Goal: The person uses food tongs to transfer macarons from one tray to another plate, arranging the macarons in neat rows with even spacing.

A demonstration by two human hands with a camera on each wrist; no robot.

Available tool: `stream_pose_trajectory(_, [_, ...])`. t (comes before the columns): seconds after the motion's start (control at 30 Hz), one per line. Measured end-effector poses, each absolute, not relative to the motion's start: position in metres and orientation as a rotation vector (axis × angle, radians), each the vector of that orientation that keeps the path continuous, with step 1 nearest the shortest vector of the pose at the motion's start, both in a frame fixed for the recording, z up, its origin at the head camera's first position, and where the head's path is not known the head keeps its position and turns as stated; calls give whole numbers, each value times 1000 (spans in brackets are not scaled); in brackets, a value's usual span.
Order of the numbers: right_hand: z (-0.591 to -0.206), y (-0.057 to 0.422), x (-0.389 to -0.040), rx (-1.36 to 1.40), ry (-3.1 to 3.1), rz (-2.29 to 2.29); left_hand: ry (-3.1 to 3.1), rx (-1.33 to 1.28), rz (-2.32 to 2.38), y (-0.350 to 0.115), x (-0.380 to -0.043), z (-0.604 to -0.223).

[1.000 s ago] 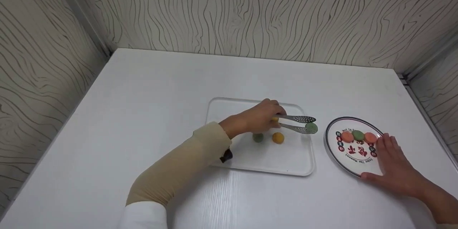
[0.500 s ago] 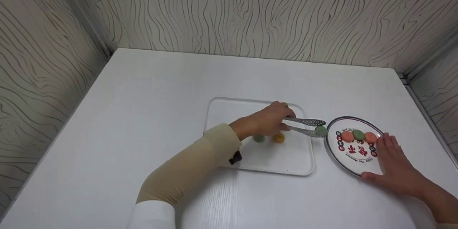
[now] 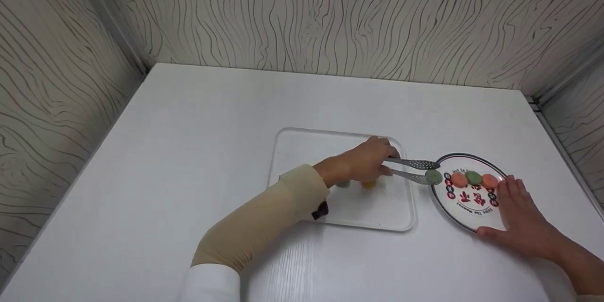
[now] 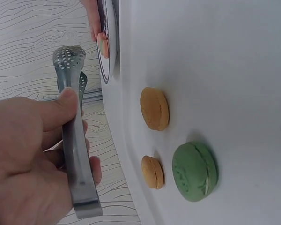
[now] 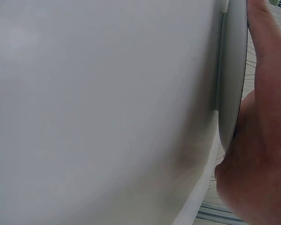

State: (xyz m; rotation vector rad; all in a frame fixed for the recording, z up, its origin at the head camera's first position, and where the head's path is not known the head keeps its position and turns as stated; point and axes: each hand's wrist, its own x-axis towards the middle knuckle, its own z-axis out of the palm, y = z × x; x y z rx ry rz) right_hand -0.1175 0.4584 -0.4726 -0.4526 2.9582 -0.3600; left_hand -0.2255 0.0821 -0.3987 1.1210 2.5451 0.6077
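Note:
My left hand (image 3: 365,163) grips metal food tongs (image 3: 410,163) with perforated tips, thumb along one arm in the left wrist view. Between those tips sits a green macaron (image 3: 433,177), overlapping the left rim of a round plate (image 3: 472,221) in the head view. Printed with red characters, the plate carries a row of two pink macarons (image 3: 459,180) and a green macaron (image 3: 473,178) between them. My right hand (image 3: 524,222) rests at the plate's right edge, fingers straight, thumb at the near rim.
Under my left forearm lies a clear-rimmed white tray (image 3: 373,225). On it are a green macaron (image 4: 194,171) and two orange macarons (image 4: 154,108), partly covered by the hand in the head view. Wood-grain panels (image 3: 306,19) stand behind the white table (image 3: 212,118).
My left hand has moved right with the tongs and the green macaron, from over the tray's right side to the plate's left rim. My right hand and the plate have stayed put.

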Motion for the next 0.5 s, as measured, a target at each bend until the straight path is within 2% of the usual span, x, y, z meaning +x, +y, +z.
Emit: stream_pose_trajectory(0.5, [-474,457,-118,-460,2974,-354,2573,1138,546,99,-221,-403])
